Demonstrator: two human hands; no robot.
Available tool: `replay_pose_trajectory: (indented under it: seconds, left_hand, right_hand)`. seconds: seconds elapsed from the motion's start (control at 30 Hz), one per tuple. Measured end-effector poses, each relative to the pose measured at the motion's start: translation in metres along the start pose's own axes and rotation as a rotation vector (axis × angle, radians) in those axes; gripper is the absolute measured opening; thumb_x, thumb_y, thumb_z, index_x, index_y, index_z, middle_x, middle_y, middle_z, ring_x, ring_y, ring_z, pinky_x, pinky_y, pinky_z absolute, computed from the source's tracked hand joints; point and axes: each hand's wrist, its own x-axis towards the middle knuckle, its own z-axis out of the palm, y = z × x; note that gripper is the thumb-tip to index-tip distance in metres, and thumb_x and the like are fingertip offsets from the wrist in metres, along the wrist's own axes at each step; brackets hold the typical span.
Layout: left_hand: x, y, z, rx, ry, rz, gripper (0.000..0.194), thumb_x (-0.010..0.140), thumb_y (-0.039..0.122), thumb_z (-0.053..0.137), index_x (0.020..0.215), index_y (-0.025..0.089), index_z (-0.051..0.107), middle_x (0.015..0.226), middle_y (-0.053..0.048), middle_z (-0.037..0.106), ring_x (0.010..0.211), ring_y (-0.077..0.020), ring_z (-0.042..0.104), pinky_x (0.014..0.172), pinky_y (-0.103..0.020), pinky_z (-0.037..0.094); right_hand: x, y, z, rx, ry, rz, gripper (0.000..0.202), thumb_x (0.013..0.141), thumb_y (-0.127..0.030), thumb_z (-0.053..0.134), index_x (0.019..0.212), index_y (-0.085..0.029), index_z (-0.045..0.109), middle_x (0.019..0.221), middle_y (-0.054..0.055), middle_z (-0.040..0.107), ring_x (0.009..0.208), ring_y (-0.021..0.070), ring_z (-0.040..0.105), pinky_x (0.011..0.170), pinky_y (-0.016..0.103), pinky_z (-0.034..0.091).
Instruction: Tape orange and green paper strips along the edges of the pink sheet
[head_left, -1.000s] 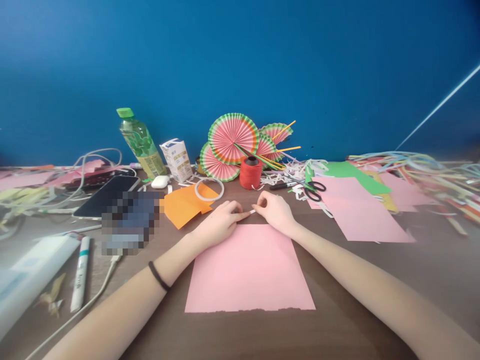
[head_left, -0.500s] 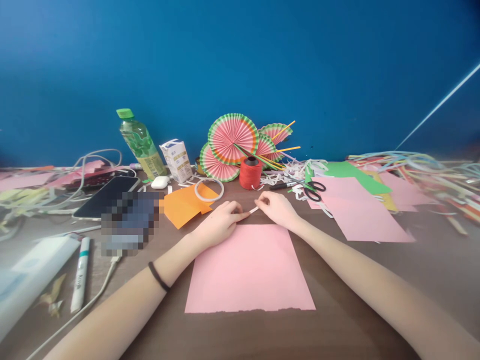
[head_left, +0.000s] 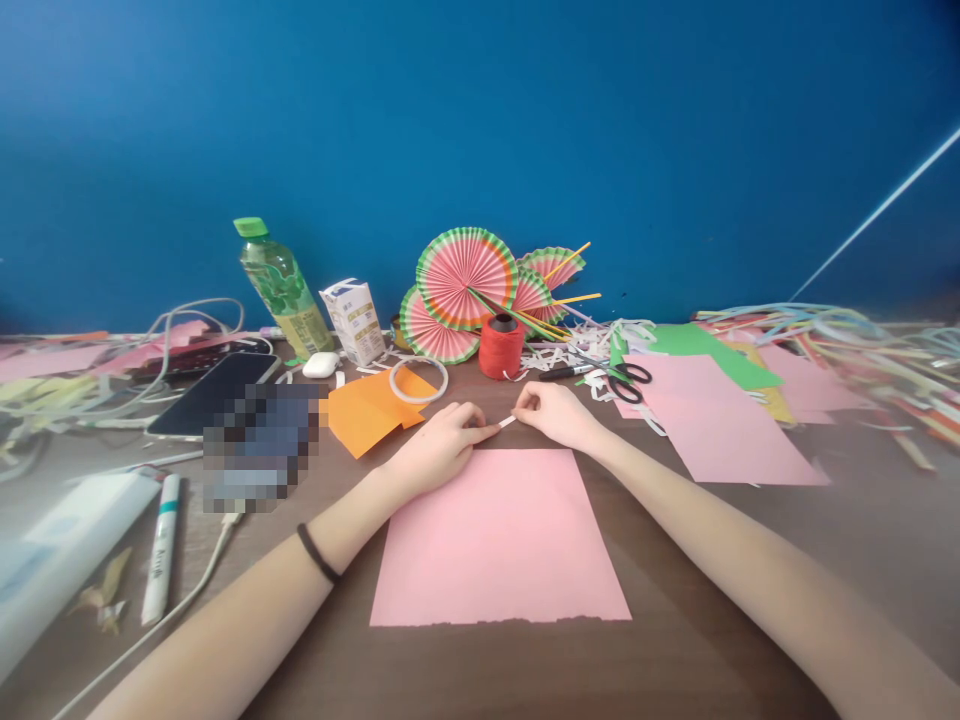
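Pink sheet (head_left: 499, 535) lies flat on the counter (head_left: 675, 650), nearest the person. Just past its far edge, left hand (head_left: 439, 445) and right hand (head_left: 553, 412) each pinch an end of a small white strip (head_left: 508, 422), fingers closed. Likely feather-light, limp, possibly sticky; hold by the tips only. Beyond: tape ring (head_left: 418, 380), red spool (head_left: 501, 346).

Deep blue wall (head_left: 480, 120) filling the upper half, plain and matte, brighter toward the upper left and darker at the right, crossed at the far right by a thin pale diagonal line (head_left: 877, 212). Below it, a dark brown wood-grain table (head_left: 675, 660) spreading the full width, meeting the wall along its far edge. Soft, even light throughout, with only faint shadows on the tabletop.
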Motion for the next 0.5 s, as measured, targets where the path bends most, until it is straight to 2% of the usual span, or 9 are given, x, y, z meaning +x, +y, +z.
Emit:
replay_pose_trajectory:
  seconds: [0.23, 0.33, 0.5]
  left_hand:
    - [0.000, 0.000, 0.000, -0.007, 0.006, 0.004, 0.050, 0.078, 0.002, 0.033, 0.116, 0.024, 0.055, 0.097, -0.006, 0.051, 0.090, -0.0164, 0.046, 0.082, -0.029, 0.039]
    - [0.000, -0.001, 0.000, -0.006, 0.004, 0.000, 0.050, 0.077, 0.001, 0.033, 0.116, 0.024, 0.055, 0.097, -0.006, 0.051, 0.090, -0.0164, 0.046, 0.083, -0.029, 0.039]
    - [0.000, -0.001, 0.000, -0.023, 0.012, -0.010, 0.051, 0.077, 0.001, 0.034, 0.115, 0.026, 0.056, 0.098, -0.005, 0.051, 0.090, -0.0165, 0.045, 0.083, -0.030, 0.038]
  right_hand:
    - [0.001, 0.002, 0.004, 0.025, 0.046, -0.006, 0.007, 0.068, -0.025, 0.058, 0.069, -0.019, 0.054, 0.071, 0.000, 0.060, 0.065, 0.0137, 0.054, 0.058, 0.023, 0.037]
    - [0.003, 0.007, 0.005, 0.073, 0.124, -0.009, 0.021, 0.062, -0.024, 0.063, 0.077, -0.020, 0.049, 0.074, -0.001, 0.058, 0.064, 0.0132, 0.054, 0.057, 0.024, 0.038]
    - [0.005, 0.013, 0.006, 0.147, 0.089, -0.013, 0.015, 0.064, -0.019, 0.059, 0.071, -0.020, 0.046, 0.061, -0.004, 0.054, 0.056, 0.0114, 0.051, 0.054, 0.023, 0.037]
